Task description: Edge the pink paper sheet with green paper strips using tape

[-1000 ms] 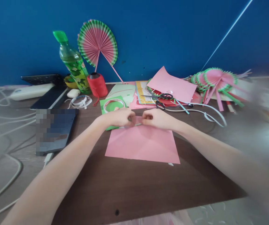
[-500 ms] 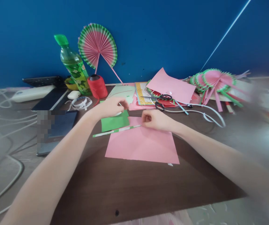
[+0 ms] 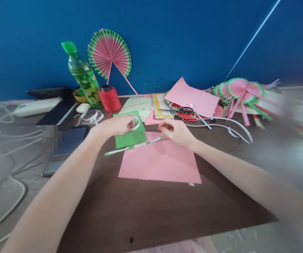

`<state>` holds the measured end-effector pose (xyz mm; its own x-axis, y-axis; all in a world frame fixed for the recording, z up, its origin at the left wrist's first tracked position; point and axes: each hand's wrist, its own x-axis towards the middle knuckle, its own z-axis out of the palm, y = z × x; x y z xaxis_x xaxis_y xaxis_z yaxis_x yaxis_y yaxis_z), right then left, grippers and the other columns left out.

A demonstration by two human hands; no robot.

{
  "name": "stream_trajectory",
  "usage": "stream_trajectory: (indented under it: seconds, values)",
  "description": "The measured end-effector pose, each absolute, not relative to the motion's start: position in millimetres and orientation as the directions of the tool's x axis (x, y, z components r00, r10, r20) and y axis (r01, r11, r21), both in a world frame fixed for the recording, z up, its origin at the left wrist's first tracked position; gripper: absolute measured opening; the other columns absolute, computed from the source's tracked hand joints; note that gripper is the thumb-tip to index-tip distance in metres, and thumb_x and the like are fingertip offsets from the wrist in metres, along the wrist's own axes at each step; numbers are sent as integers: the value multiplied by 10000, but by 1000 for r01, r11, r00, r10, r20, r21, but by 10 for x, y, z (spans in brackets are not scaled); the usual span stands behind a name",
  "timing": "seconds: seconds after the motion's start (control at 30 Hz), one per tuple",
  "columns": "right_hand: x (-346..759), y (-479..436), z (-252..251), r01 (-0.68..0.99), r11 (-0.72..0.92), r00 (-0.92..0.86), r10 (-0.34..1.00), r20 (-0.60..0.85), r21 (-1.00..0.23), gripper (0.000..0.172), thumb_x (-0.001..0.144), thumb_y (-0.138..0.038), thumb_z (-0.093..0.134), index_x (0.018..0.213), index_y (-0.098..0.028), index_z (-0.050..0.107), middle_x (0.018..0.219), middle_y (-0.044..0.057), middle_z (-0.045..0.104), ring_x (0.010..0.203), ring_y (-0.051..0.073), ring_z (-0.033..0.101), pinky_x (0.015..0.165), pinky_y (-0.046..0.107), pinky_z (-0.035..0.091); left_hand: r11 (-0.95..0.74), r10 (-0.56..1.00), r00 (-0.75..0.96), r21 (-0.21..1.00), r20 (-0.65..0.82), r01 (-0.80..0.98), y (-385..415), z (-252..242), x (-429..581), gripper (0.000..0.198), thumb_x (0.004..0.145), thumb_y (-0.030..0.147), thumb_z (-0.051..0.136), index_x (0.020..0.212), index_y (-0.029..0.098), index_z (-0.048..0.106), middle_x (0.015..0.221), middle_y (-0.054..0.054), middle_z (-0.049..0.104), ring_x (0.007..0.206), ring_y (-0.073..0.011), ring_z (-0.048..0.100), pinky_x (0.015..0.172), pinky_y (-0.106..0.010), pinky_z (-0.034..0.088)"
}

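L hand [image 3: 123, 126] is over the tape roll [image 3: 137, 123], fingers curled at its rim; can't tell if it's actually gripped. Roll is on the green paper [image 3: 130, 140], prob parked there to stay in easy reach. R hand [image 3: 176, 133] is half-curled over the far edge of the pink sheet [image 3: 159, 163], thumb + index close tog.; can't tell if anything's btwn them. Striped strip [image 3: 125, 149] runs on a slant from past the sheet's L side across its far L corner, R end right by R thumb, contact unclear. Looks like R stays there to mind that end while L deals w/ the roll. Sheet is flat mid-counter [image 3: 151, 214], prob so both hands can get at its far edge. Scissors [image 3: 184, 109] are on the paper pile beyond, out of the way but reachable.

Diffs: 1.0 s ago both hands were tog. at the strip; 0.5 s ago L was higher over the green paper, fingers more spread. Now L is lower + further L. R fingertips have come up a bit, so more of the strip's R end shows. Sheet basically unmoved.
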<state>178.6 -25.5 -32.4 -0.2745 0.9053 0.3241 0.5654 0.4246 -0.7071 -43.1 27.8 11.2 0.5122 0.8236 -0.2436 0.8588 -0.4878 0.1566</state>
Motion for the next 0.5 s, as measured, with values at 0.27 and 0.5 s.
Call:
stream_trajectory:
  seconds: [0.27, 0.5]
  values:
    - [1748, -299, -361, 309, 643, -210, 765, 609, -701, 280, 798, -135, 493, 1060, -205, 563, 1107, 83, 571, 1038, 187, 568, 900, 360, 480, -509, 791, 601, 666, 112, 545, 75, 194, -164, 192, 826, 348, 468, 910, 178, 499, 857, -24, 664, 825, -162, 622, 795, -306, 434]
    - [1751, -295, -389, 347, 694, -219, 714, 665, -631, 395, 800, -111, 487, 1159, -271, 520, 1253, 59, 507, 1226, 198, 447, 1046, 425, 387, -337, 766, 632, 910, 116, 241, 46, 57, -48, 191, 782, 237, 564, 930, 160, 470, 799, -25, 649, 741, -144, 632, 736, -316, 480]
